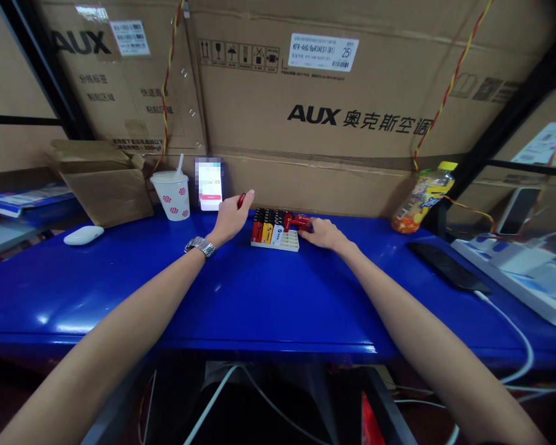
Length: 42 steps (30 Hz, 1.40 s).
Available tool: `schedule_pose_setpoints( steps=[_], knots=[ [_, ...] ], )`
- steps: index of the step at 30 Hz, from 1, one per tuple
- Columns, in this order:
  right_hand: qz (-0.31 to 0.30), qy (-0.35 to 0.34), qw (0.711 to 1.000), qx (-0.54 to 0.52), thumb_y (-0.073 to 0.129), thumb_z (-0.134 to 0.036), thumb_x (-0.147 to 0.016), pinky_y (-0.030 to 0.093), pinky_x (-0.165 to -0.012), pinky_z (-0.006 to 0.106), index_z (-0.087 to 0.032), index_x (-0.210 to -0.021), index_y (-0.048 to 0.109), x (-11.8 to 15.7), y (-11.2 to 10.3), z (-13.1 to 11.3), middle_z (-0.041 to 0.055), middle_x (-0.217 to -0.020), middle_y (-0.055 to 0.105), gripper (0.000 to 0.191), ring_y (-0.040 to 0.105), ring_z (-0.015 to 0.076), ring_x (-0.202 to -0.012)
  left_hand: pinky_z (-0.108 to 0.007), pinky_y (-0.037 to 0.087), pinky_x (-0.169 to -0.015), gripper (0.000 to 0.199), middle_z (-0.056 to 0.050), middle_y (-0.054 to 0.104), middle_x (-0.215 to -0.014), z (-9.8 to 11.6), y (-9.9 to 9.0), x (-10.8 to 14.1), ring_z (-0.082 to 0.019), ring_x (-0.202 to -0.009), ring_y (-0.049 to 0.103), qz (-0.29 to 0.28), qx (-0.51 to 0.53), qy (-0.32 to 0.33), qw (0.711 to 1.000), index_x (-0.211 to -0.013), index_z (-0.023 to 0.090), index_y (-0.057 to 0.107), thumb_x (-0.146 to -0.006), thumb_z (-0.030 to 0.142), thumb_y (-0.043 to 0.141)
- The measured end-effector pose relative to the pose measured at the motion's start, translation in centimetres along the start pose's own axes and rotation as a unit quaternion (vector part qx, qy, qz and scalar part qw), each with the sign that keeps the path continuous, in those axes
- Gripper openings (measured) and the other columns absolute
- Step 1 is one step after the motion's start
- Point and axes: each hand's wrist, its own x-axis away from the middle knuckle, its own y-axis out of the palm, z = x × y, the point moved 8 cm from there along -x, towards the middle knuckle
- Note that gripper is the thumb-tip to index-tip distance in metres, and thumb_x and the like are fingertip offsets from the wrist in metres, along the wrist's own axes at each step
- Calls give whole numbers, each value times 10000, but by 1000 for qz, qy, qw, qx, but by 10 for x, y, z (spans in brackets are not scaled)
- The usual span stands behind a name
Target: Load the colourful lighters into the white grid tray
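A white gridded tray (278,246) stands on the blue table with several lighters upright in its slots. Red, yellow and white lighters (267,233) make up its front row, and dark tops show behind them. Slots at the tray's right front hold nothing. My left hand (232,217), with a metal watch on the wrist, is closed around a red lighter (241,199), only partly visible, left of and above the tray. At the tray's right side, my right hand (323,234) has its fingers on a red lighter (301,220) lying sideways. The fingertips are partly hidden.
Behind the tray stand large cardboard boxes (352,161). A paper cup with straw (173,196), a lit phone (210,185) and a white case (84,235) are left. A juice bottle (421,201), a dark phone (445,266) and a power strip (514,272) are right.
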Motion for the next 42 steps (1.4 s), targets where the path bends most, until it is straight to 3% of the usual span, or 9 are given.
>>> schedule_pose_setpoints(
  steps=[5,11,14,17,20,26,29,35,42],
  knots=[
    [5,-55,998,11,602,-277,-747,415,-559,312,-184,-928,632,-7,2,3,86,-723,613,205,571,188,-613,-307,275,-438,508,-3,455,-458,0,0,0,-125,-432,410,0,4,9,1000,-524,229,404,-909,560,421],
    [109,-83,986,-92,558,-217,-765,435,-638,328,-177,-954,581,-3,-20,-4,83,-757,631,195,582,196,-660,-300,263,-426,512,2,435,-435,0,0,-1,-123,-421,400,2,4,12,1000,-517,229,393,-907,558,427],
    [152,-107,951,-248,549,-261,-796,454,-674,340,-191,-990,541,4,-35,-11,57,-769,638,206,601,196,-703,-298,254,-424,516,4,432,-436,0,0,-1,-121,-424,399,2,6,15,1000,-517,227,391,-904,567,428],
    [132,-142,890,-412,595,-371,-796,466,-658,330,-192,-967,535,9,-40,-20,45,-771,646,255,607,179,-704,-301,255,-427,512,4,431,-436,1,0,0,-120,-424,402,1,5,15,1000,-518,228,393,-908,560,425],
    [120,-162,859,-470,673,-410,-743,456,-625,306,-182,-919,605,14,-42,-30,31,-752,640,295,567,146,-661,-304,262,-430,505,3,438,-442,2,0,0,-120,-420,402,-1,0,9,1000,-522,230,396,-911,551,423],
    [84,-165,855,-484,720,-391,-699,471,-590,300,-181,-927,686,14,-30,-41,16,-742,635,312,533,118,-597,-304,258,-437,495,4,444,-444,2,1,-1,-121,-425,400,-3,-7,17,1000,-530,228,411,-908,548,429],
    [97,-160,854,-485,706,-380,-711,494,-604,319,-175,-953,676,12,-27,-40,28,-770,644,319,563,128,-598,-307,252,-441,495,2,444,-444,2,1,-1,-122,-428,396,-3,-10,17,1000,-531,228,418,-908,549,429],
    [127,-174,874,-436,695,-350,-726,500,-647,324,-190,-1000,607,13,-30,-43,39,-853,648,329,592,134,-643,-313,252,-464,495,1,446,-458,6,0,0,-122,-449,379,3,-22,31,999,-520,225,406,-907,532,446],
    [128,-184,912,-342,651,-340,-780,474,-644,335,-201,-824,581,20,-37,-57,21,-696,608,162,594,169,-642,-319,238,-497,485,22,385,-497,24,-3,2,-114,-487,315,25,-31,64,997,-548,223,324,-893,525,482]
  ],
)
